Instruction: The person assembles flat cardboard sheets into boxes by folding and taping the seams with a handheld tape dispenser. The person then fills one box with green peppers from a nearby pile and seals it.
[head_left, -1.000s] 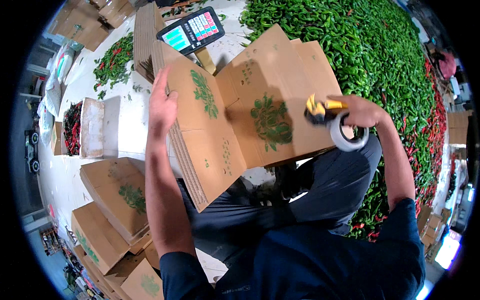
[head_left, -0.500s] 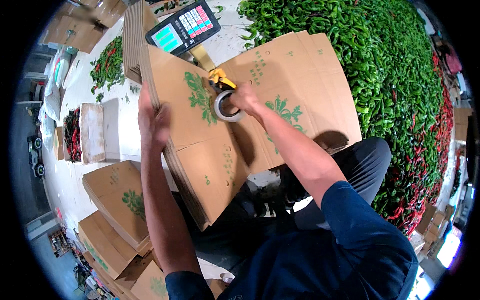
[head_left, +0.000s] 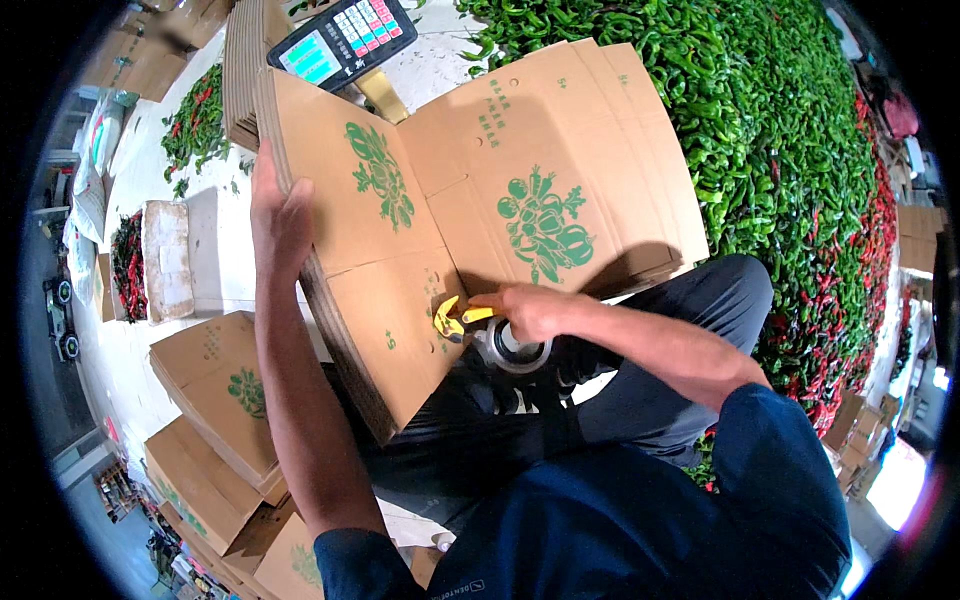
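Note:
A brown cardboard box with green vegetable prints stands before me, its two broad sides meeting at a fold. My left hand is closed over the thick left edge, where several cardboard layers show. Low by the fold, my right hand grips a yellow tape dispenser. Its roll of tape hangs below my fingers, over my lap. The dispenser's yellow head is at the lower end of the box's left side; whether it touches the cardboard I cannot tell.
Behind the box stand a scale display and a stack of flat cartons. A large heap of green and red peppers fills the right. At left are a white foam box and more cartons.
My right hand has brought the tape dispenser down along the fold, from the upper middle toward my lap. My left hand keeps its hold on the edge, slightly further left in view.

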